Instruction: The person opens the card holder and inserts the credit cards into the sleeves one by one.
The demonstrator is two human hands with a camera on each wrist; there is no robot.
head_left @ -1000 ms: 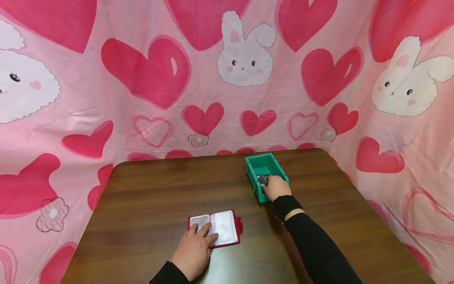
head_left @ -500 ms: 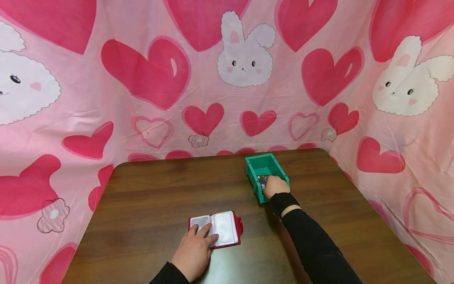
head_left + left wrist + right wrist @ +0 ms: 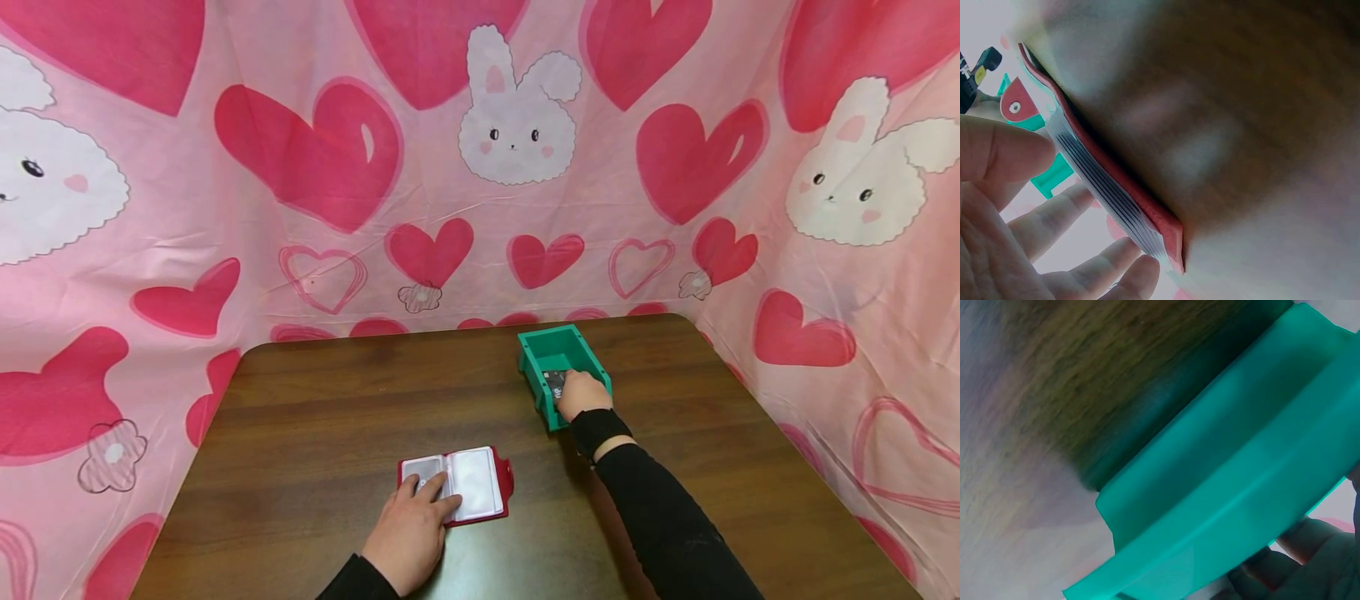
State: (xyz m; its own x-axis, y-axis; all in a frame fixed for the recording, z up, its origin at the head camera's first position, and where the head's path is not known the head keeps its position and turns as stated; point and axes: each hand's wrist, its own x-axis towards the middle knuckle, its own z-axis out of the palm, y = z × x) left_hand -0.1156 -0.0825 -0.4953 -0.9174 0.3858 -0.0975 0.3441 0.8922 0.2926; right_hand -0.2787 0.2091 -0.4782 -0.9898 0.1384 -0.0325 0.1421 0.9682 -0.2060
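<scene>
A small red card holder [image 3: 477, 483] with clear plastic sleeves lies opened flat on the table, its snap tab at the right. On its left-hand sleeves rest the spread fingers of my left hand [image 3: 411, 533]. In the left wrist view, the stacked sleeve edges [image 3: 1107, 190] show just beyond the fingertips. My right hand [image 3: 583, 395] reaches down into a green plastic bin [image 3: 546, 343], at dark printed cards [image 3: 554, 382] on its bottom. The bin's wall [image 3: 1229, 494] hides most of those fingers in the right wrist view, so I cannot tell whether they hold a card.
The brown wooden table [image 3: 322, 417] carries the card holder near the front and the bin toward the back right. A pink curtain [image 3: 420, 192] with hearts and rabbits hangs around the table's far and side edges.
My right hand and forearm have shifted slightly left and lower inside the bin. The left hand and the card holder have stayed in place.
</scene>
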